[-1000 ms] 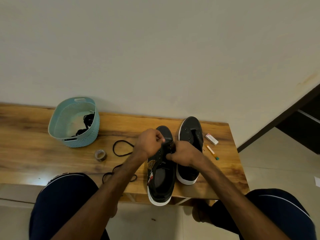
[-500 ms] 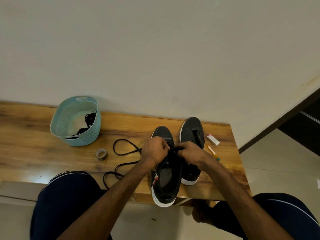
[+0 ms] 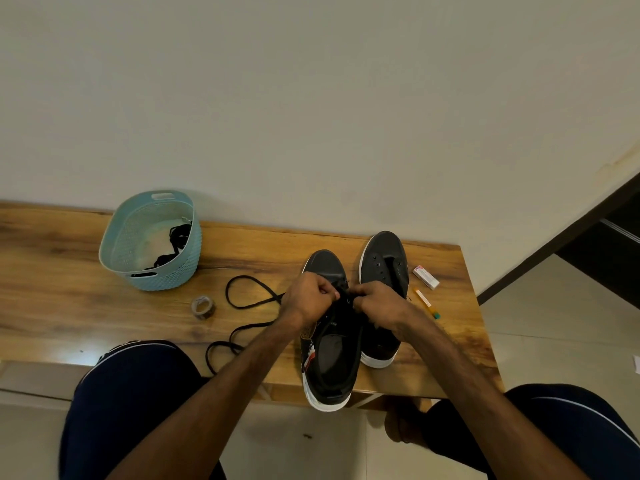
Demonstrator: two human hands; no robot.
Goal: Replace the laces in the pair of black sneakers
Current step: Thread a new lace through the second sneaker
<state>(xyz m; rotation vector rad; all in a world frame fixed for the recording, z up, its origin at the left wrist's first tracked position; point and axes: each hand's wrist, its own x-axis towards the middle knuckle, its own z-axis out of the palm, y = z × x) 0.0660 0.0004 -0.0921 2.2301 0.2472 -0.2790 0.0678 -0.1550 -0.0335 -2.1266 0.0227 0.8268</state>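
Two black sneakers with white soles stand side by side on the wooden bench (image 3: 69,306). The left sneaker (image 3: 329,358) is nearer me, its heel over the bench's front edge. The right sneaker (image 3: 384,265) has bare eyelets and no lace. My left hand (image 3: 308,299) and my right hand (image 3: 377,303) meet over the left sneaker's eyelets, fingers curled and pinching a black lace (image 3: 249,306). The lace trails left from my left hand in loops across the bench. The eyelets under my hands are hidden.
A light blue basket (image 3: 152,244) at the back left holds other black laces (image 3: 176,240). A small tape roll (image 3: 203,306) lies in front of it. A white box (image 3: 426,277) and an orange pen (image 3: 426,303) lie right of the sneakers. My knees flank the bench's front edge.
My two hands have drawn closer together over the left sneaker's eyelets. The loose lace loops on the bench have shifted a little.
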